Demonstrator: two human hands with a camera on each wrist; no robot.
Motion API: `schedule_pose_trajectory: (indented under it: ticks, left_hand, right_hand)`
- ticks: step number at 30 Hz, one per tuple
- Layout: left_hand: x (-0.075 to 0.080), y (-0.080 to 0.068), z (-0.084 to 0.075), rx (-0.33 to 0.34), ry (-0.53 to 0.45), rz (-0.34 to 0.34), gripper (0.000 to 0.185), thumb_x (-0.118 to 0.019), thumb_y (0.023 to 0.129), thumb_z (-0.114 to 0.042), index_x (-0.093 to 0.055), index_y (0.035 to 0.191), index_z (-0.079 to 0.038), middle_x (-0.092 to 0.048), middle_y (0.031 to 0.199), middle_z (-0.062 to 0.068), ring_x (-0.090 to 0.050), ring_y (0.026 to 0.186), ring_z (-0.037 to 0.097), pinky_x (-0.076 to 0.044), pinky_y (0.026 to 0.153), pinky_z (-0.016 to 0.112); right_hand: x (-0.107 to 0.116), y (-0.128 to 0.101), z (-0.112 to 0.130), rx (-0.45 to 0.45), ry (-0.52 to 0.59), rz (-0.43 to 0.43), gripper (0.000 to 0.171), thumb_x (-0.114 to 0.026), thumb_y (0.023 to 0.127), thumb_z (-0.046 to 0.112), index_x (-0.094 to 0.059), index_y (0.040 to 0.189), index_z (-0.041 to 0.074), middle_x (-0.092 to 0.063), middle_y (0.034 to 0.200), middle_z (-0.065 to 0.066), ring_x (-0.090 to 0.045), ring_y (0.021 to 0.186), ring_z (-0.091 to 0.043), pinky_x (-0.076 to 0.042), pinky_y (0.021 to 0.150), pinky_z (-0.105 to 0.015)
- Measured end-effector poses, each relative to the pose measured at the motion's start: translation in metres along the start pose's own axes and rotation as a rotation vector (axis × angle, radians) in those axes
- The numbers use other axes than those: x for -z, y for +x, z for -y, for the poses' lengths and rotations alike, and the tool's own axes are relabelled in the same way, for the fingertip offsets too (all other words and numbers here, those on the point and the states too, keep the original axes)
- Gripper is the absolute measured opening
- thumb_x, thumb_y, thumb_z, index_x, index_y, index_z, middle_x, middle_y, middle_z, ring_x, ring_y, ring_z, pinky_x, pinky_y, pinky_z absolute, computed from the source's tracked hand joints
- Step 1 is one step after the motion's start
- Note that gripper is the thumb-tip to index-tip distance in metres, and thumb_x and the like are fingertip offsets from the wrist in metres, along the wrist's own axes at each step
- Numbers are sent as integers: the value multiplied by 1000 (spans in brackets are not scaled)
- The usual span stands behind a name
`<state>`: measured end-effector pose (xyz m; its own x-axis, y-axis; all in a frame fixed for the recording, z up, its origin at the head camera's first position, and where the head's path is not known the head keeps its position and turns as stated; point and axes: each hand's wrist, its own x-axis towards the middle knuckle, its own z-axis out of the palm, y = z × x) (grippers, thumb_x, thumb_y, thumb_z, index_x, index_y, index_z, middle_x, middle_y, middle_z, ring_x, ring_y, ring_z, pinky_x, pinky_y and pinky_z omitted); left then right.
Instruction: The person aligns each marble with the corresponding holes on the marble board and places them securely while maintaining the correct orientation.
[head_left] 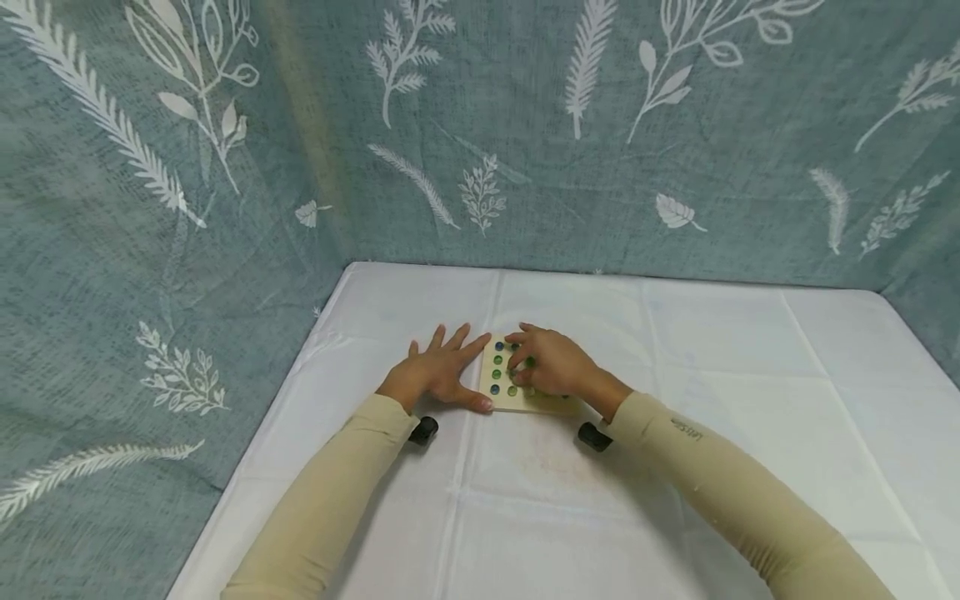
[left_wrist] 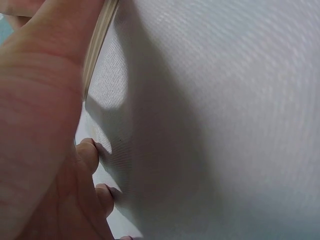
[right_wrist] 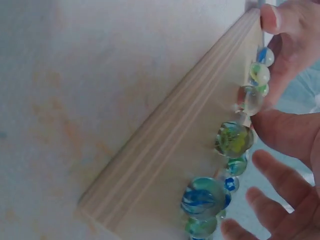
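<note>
I see the wooden board (head_left: 517, 392) lying flat on the white tablecloth (head_left: 675, 500), toward the table's far left part, well in from the near edge. Glass marbles (head_left: 497, 374) sit in rows on its top. My left hand (head_left: 437, 372) lies spread flat on the cloth, thumb and forefinger against the board's left edge. My right hand (head_left: 551, 364) rests over the board's right half, fingers bent down among the marbles; I cannot tell whether they pinch one.
</note>
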<state>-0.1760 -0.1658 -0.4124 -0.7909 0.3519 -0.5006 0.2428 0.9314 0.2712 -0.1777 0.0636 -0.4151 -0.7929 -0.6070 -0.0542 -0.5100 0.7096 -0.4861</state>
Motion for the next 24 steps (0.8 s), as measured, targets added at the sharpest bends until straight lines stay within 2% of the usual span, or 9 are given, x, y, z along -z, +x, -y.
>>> schedule_pose_trajectory:
  ticks: [4, 8, 13, 15, 18, 21, 24]
  left_hand:
    - [-1, 0, -2, -1, -1, -1, 118, -76, 83, -71, -3, 169, -35, 10, 178, 7, 14, 163, 43, 0, 124, 76]
    - [-1, -1, -3, -9, 3, -8, 118, -75, 82, -72, -4, 169, -36, 10, 178, 6, 14, 163, 42, 0, 125, 76]
    - [-1, 0, 1, -20, -30, 0, 120, -77, 81, -72, -4, 169, -34, 9, 178, 8, 14, 162, 44, 1, 124, 77]
    - [-1, 0, 3, -27, -47, -15, 121, -78, 81, -70, -4, 169, -33, 9, 178, 10, 13, 162, 44, 0, 124, 76]
    - [0, -1, 6, -41, -54, -73, 118, -77, 83, -68, -5, 170, -30, 7, 177, 13, 13, 162, 44, -2, 125, 75]
    - [3, -4, 3, -58, -46, -175, 112, -71, 87, -70, -8, 170, -29, 6, 177, 14, 14, 162, 44, -3, 125, 75]
    - [8, -8, -6, -32, -23, -294, 105, -62, 90, -76, -8, 169, -34, 6, 178, 11, 18, 162, 41, 3, 125, 74]
  right_hand:
    - [2, -3, 1, -6, 10, 0, 21, -78, 92, 12, -82, 112, 12, -57, 154, -15, -39, 154, -42, -35, 125, -57]
    - [11, -10, -1, -7, 40, -49, 24, -76, 92, 9, -81, 116, 9, -58, 153, -16, -40, 153, -43, -34, 124, -59]
    - [26, -25, -7, -50, 65, -117, 29, -74, 96, 14, -77, 124, 6, -56, 156, -15, -35, 157, -40, -30, 125, -62]
    - [31, -34, -9, -59, 43, -156, 32, -74, 97, 17, -75, 127, 4, -55, 156, -16, -33, 157, -40, -29, 125, -63]
    - [38, -48, -13, -60, -27, -215, 38, -72, 99, 23, -71, 133, 4, -53, 158, -17, -30, 158, -42, -25, 126, -67]
    - [41, -61, -17, -84, -99, -249, 47, -69, 101, 31, -65, 141, 5, -48, 161, -18, -24, 160, -43, -17, 126, -71]
    - [44, -70, -19, -150, -134, -240, 60, -66, 102, 40, -54, 152, 8, -38, 168, -17, -13, 163, -44, -9, 124, -76]
